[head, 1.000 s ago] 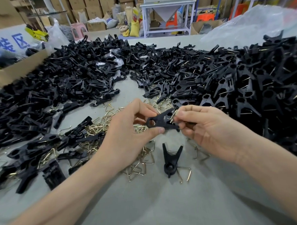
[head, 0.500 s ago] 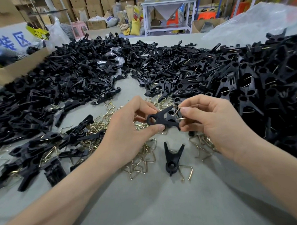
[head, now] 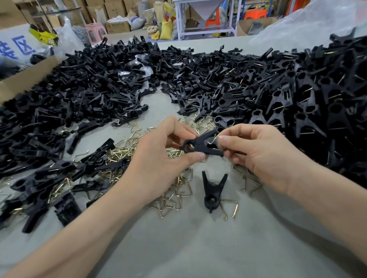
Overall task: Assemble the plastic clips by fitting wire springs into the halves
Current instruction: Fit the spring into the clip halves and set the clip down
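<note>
Reads to me as a factory packing floor: stacked cartons (head: 115, 8), filled sacks (head: 165, 28), hopper stand (head: 205, 9), clip halves (head: 83, 86) heaped across the worktable (head: 203, 252).

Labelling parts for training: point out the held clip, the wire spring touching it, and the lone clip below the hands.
held clip (head: 199, 145): head view, black body.
wire spring (head: 213, 139): head view, bent end.
lone clip (head: 211, 188): head view, its neck.

Head camera looks down, seemingly near table (head: 203, 252).

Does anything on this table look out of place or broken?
Nothing looks broken. One black clip lies alone on the grey table, apart from the piles, with a wire spring against its ring end; whether that spring is fitted is unclear.
</note>
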A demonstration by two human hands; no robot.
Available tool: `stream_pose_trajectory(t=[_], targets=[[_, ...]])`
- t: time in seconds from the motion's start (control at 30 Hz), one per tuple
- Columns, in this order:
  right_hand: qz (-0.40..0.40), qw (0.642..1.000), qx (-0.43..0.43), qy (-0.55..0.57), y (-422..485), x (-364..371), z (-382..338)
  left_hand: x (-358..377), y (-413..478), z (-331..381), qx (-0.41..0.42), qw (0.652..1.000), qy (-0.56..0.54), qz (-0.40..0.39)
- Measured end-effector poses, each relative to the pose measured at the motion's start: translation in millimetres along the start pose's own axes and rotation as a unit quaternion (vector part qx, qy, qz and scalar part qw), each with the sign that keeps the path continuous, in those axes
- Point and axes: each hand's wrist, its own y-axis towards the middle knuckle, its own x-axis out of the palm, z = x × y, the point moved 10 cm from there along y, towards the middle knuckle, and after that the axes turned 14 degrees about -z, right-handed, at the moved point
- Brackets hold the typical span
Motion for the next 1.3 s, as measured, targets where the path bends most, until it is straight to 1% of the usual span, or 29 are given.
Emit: stream_pose_trajectory(t=[0.17, 0.3, 0.4, 0.57, 0.67, 0.8, 0.97, 1.03, 1.1, 1.2, 1.3], targets=[[0.003, 1.000, 0.004, 0.014, -0.6, 1.7, 2.2, 0.6, 1.2, -0.1, -0.007, 1.000, 0.001, -0.004], [-0.004, 1.000, 0.025, 0.011, -1.4, 4.6, 3.4, 3.7, 1.4, 0.5, -0.003, 1.000, 0.008, -0.014], [0.002, 0.999, 0.035, 0.029, -1.8, 4.1, 4.8, 2.9, 1.4, -0.9, -0.005, 1.000, 0.006, -0.012], [0.031, 0.999, 0.009, 0.033, -3.8, 1.6, 0.7, 3.5, 1.5, -1.6, -0.006, 1.000, 0.005, -0.012], [0.040, 0.998, 0.010, 0.040, -4.2, 1.6, 1.1, 3.2, 1.3, -3.9, -0.006, 1.000, 0.013, -0.014], [0.017, 0.999, 0.002, 0.052, -6.1, 6.5, -2.2, 2.9, 0.3, -6.0, -0.013, 0.999, 0.034, -0.012], [-0.052, 0.996, -0.053, 0.055, -7.6, 25.4, -14.7, 0.5, -0.8, 2.2, -0.025, 0.991, 0.132, 0.004], [-0.054, 0.995, -0.068, 0.041, -8.8, 27.4, -19.0, 0.9, -0.1, 6.5, -0.018, 0.988, 0.153, 0.006], [-0.033, 0.996, -0.076, 0.031, -9.4, 23.0, -20.9, -1.8, -0.6, 2.9, -0.018, 0.992, 0.120, 0.021], [0.004, 0.996, -0.079, 0.046, -9.2, 11.4, -22.2, -7.4, -1.7, -7.3, -0.046, 0.997, 0.045, 0.040], [0.025, 0.994, -0.072, 0.081, -8.9, 3.0, -22.7, -10.4, -1.3, -3.7, -0.031, 0.998, 0.029, 0.049]])
